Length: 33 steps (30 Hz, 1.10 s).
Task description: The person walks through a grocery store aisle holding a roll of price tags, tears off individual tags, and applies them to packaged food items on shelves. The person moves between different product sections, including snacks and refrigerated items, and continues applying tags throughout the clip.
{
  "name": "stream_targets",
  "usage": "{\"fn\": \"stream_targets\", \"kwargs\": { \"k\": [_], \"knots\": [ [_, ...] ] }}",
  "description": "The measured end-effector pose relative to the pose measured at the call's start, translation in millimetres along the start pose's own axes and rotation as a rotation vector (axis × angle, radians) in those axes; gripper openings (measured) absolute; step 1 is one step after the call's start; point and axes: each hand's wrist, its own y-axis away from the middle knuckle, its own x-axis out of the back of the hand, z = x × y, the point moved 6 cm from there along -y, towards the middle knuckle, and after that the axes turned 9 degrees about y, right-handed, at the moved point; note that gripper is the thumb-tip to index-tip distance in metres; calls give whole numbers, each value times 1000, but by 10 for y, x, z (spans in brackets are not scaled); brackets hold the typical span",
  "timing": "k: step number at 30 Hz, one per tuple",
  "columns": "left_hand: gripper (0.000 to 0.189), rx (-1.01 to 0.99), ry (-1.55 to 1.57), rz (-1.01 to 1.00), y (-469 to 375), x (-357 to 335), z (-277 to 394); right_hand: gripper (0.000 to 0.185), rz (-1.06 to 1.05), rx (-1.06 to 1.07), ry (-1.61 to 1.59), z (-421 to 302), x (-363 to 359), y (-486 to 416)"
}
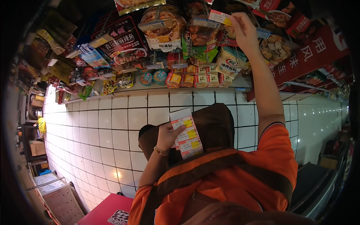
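Observation:
A strip of paper price labels [189, 137], red, white and yellow, is pinched in my left hand [168, 135] above my lap. A white backing sheet [180, 114] shows behind its upper end. My right hand [245, 29] is raised to the shelf display and holds one price label [220, 17] between thumb and fingers. That label sits just over a clear tag holder with a blue-edged tag [206, 23]. Below the holder hangs a seasoning packet with a green edge [200, 38]. Whether the label touches the holder, I cannot tell.
Hanging packets surround my right hand, including a dark red fish-seasoning packet [121, 39] and a white barbecue-seasoning packet [232, 63]. Small cups and boxes [185, 80] line the bottom shelf. A red printed panel [306, 56] stands at right. A red box [108, 209] is behind me at left.

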Motion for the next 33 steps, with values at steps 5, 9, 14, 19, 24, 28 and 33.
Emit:
{"fn": "stream_targets", "kwargs": {
  "k": [5,9,14,19,24,28,33],
  "knots": [
    [16,1,-17,19,21,11,69,16,70,131,134,-112,9,-30],
    [16,1,-54,31,32,25,107,16,74,207,233,-160,-34,-83],
    [19,-13,-155,76,81,27,267,16,45,264,301,-221,-191,-152],
    [23,-42,-54,4,65,0,362,15,30,261,382,-195,-299,-103],
    [24,-135,17,-23,191,-86,583,15,26,296,385,-289,-411,-130],
    [23,-236,4,-45,258,-162,697,15,28,308,380,-312,-433,-113],
    [24,-253,-42,-52,277,-199,779,15,52,348,391,-381,-434,-42]
  ]
}}
